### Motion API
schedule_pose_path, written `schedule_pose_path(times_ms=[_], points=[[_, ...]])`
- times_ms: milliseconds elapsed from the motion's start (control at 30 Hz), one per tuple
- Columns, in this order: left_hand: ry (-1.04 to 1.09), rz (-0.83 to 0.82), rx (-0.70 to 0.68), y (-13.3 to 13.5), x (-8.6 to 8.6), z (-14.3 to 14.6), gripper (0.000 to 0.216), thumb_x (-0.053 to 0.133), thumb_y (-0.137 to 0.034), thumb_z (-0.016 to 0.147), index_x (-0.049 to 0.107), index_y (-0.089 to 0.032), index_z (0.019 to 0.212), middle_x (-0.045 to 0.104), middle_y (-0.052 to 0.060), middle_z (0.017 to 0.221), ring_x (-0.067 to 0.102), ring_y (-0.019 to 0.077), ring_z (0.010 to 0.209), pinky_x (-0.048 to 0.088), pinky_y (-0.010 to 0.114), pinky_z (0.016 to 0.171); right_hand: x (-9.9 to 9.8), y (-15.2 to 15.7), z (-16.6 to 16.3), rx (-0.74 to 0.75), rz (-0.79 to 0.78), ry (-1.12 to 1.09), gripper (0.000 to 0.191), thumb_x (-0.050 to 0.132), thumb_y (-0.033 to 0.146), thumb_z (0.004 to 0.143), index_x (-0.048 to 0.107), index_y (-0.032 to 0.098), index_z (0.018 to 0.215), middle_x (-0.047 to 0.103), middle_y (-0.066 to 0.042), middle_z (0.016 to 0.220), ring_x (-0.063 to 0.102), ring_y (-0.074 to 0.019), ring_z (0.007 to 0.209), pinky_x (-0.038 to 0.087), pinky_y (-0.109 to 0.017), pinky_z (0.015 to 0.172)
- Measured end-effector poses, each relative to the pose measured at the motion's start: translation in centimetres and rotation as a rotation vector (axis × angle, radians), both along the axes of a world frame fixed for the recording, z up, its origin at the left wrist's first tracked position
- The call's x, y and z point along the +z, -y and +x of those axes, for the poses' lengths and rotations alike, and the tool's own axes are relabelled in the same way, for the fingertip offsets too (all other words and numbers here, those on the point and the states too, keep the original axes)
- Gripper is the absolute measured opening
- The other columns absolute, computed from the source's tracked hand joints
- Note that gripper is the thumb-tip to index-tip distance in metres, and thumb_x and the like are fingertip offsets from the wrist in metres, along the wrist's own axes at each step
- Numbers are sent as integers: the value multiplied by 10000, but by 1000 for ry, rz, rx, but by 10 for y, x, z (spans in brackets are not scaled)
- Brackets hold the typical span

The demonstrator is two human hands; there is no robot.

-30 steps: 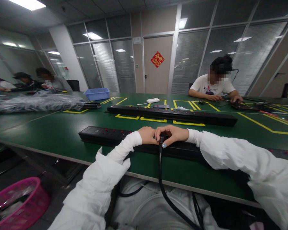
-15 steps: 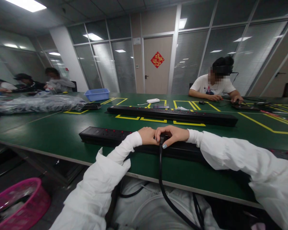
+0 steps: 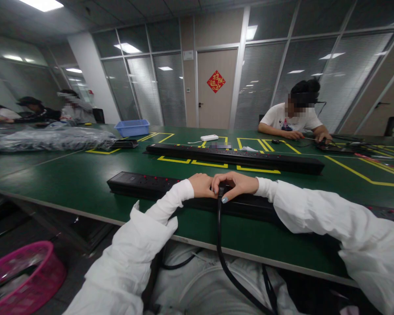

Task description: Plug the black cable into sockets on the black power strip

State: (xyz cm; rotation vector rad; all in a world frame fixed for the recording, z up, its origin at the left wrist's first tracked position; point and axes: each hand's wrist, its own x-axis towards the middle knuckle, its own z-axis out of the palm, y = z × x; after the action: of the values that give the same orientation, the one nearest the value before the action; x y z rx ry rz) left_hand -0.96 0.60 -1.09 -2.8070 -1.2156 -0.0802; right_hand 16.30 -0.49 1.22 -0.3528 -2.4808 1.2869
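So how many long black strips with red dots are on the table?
2 visible: the near strip, partly behind the left hand and right hand, and the far strip beyond it. More may be hidden in the plastic bundle at left.

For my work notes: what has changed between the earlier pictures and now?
In the left background, a seated person has shifted, head slightly rightward in view. Nothing was taken or let go: the right hand stays on the black plug, the left hand on the nearer power strip.
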Motion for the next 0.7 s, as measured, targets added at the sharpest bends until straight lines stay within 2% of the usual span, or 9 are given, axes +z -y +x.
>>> schedule_pose_path(times_ms=[267,700], points=[[11,2,-14,0,0,1,458,434,-586,654,618,-205,828,644,67,766,600,265,743,435,298,616,0,-1,0,12,24,3,239,649,214,638,539,114,825,499,-33,886,479,-139,862,343,-306,824],[40,-50,3,2,4,0,450,452,-562,652,612,-203,871,640,58,793,595,251,761,424,275,622,0,0,0,-3,-22,-16,267,647,245,640,543,110,846,510,-36,878,482,-138,851,351,-313,818]])
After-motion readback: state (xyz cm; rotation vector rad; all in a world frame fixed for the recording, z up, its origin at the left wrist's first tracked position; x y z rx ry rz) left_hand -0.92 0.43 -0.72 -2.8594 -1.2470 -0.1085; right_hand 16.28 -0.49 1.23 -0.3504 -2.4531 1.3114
